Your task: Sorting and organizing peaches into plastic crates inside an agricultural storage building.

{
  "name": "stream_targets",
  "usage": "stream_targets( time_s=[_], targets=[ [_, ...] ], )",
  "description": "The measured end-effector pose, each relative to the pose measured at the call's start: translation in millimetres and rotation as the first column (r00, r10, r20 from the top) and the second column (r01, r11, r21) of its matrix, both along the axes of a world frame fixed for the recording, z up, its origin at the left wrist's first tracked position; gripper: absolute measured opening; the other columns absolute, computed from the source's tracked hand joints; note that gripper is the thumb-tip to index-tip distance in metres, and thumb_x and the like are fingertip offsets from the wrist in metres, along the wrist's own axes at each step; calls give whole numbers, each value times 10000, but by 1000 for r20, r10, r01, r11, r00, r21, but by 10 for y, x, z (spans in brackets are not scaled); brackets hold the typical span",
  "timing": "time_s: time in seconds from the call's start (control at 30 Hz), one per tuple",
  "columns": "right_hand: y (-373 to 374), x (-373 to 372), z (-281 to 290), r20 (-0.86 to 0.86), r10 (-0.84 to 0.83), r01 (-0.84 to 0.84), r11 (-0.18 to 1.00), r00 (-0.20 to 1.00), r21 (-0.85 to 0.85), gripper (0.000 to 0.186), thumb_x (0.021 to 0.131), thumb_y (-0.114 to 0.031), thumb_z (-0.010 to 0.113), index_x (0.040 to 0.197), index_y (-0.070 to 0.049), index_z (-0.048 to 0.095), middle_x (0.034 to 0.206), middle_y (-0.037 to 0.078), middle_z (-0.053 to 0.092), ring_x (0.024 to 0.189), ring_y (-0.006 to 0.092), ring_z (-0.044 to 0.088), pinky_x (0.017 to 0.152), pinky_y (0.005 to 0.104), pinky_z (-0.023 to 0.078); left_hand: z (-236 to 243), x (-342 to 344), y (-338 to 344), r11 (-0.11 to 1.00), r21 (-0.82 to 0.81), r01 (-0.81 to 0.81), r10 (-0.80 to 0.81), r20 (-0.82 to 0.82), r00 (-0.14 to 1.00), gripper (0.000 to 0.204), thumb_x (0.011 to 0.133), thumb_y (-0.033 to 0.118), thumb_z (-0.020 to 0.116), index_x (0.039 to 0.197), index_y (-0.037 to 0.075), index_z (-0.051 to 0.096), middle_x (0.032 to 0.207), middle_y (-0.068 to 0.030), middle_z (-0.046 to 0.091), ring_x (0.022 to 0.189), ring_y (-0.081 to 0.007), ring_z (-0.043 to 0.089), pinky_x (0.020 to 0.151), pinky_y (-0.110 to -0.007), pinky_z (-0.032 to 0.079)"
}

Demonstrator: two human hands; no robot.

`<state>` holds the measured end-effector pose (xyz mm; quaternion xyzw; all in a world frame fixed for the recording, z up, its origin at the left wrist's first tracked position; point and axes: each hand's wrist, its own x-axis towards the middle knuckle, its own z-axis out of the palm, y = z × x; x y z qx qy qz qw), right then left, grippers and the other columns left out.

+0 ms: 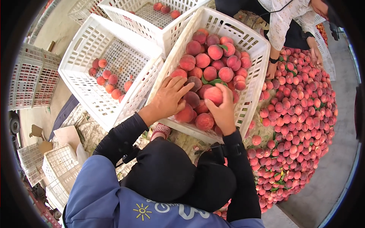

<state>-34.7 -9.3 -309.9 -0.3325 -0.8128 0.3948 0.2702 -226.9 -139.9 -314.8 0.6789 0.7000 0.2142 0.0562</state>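
Observation:
A white slotted crate point(255, 41) full of red peaches point(215, 52) sits in front of me, some green leaves among the fruit. My left hand point(169, 97) rests on the peaches along the crate's left side, its fingers spread apart; what lies under the palm is hidden. In the lower middle of the same crate, my right hand point(222, 104) has thumb and fingers around a peach point(212, 95).
Two white crates point(125, 57) point(140, 15) at left and back hold several peaches. A large peach pile point(296, 125) covers the right side. Another person's hand point(315, 53) reaches there from upper right. Stacked crates point(32, 76) stand far left, above cardboard point(67, 138).

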Motion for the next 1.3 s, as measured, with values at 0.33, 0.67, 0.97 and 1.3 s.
stream_targets(
  time_s=[0.33,0.67,0.97,1.3],
  targets=[
    [122,120,-118,387,416,-516,833,823,202,548,822,-177,656,1333,-33,519,1368,226,493,1249,395,479,1026,472,400,13,-14,6,997,-60,45,-45,7,999,817,668,400,792,1366,66,530,1413,-176,486,1336,-358,419,1154,-503,276],
    [205,-170,-66,356,418,-532,778,836,335,488,758,-187,690,1221,-71,589,991,126,654,1017,312,587,871,431,433,41,-8,14,999,-42,-12,15,62,998,904,654,389,800,1418,47,460,1404,-179,495,1327,-341,437,1162,-483,273],
    [253,-473,-92,669,428,-718,657,607,231,671,645,-233,774,1266,-80,572,978,153,671,951,320,606,830,425,453,56,-39,0,999,-32,-13,16,79,997,1020,628,425,813,1456,12,387,1393,-184,495,1324,-344,432,1164,-482,271],
    [511,-920,-103,-81,239,-250,864,968,-437,690,867,-367,722,1353,9,407,1210,199,604,1126,266,606,945,368,479,53,-24,-12,998,-40,-54,58,128,990,1081,607,428,825,1466,-23,347,1401,-219,475,1337,-355,419,1166,-472,271]
  ],
)
